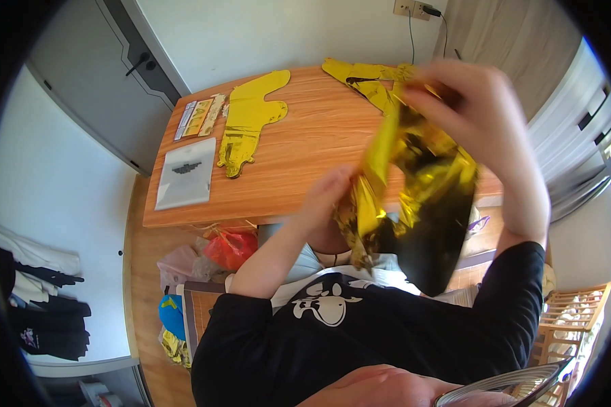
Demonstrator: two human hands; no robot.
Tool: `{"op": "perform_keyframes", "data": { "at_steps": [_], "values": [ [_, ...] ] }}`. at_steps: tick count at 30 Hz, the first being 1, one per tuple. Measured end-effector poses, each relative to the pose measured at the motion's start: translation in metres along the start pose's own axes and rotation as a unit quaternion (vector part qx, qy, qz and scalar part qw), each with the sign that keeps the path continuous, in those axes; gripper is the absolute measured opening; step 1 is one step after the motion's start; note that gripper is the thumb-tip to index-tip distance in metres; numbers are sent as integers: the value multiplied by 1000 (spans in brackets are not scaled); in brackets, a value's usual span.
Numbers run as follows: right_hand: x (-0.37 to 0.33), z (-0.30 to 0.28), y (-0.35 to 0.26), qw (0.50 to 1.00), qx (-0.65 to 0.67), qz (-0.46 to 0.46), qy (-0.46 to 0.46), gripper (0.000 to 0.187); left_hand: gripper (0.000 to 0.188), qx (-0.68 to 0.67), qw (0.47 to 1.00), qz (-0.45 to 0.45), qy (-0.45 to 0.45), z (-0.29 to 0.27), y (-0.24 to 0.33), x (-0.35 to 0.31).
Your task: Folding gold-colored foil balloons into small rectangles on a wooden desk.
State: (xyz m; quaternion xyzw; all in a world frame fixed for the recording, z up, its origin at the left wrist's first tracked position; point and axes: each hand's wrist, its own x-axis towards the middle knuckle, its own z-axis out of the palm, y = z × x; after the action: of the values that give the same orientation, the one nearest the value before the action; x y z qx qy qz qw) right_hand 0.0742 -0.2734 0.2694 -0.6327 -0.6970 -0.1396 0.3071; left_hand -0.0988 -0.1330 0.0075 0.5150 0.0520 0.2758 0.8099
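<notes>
From where I stand, the person in the black short-sleeved shirt with a white cartoon print [366,319] has both hands on a crumpled, shiny gold foil piece [421,197], held up in front of the chest over the near edge of the wood-grain, orange-brown tabletop [305,169]. The left hand [327,193] grips its left edge, the fingers partly hidden by the foil. The right hand [465,102] is higher and blurred, its fingers curled over the foil's upper end and pinching it. Below, the foil hangs down in front of the shirt, its lower right part looking dark.

On the tabletop, to the left, a flat, curvy gold foil shape [251,112] lies lengthwise. Just beside it are a clear plastic sleeve with a dark patch [184,178] and a small printed multicoloured card [198,120]. Near the far edge, a folded gold foil shape [366,73] lies partly behind the right hand. Under the tabletop on the left sits a red plastic bag [231,249].
</notes>
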Motion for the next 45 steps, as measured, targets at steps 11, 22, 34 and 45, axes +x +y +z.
{"op": "perform_keyframes", "data": {
  "at_steps": [11,22,34,45],
  "values": [
    [39,278,194,962,-117,187,-162,41,65,766,623,155,38,5,-21,-6],
    [-86,265,115,973,54,86,-209,41,47,699,693,118,128,-65,-22,8],
    [-112,245,152,964,13,-32,-264,66,28,644,750,-127,80,-155,94,21],
    [-91,252,187,967,59,-58,-243,67,29,687,725,16,55,-187,78,-6]
  ]
}}
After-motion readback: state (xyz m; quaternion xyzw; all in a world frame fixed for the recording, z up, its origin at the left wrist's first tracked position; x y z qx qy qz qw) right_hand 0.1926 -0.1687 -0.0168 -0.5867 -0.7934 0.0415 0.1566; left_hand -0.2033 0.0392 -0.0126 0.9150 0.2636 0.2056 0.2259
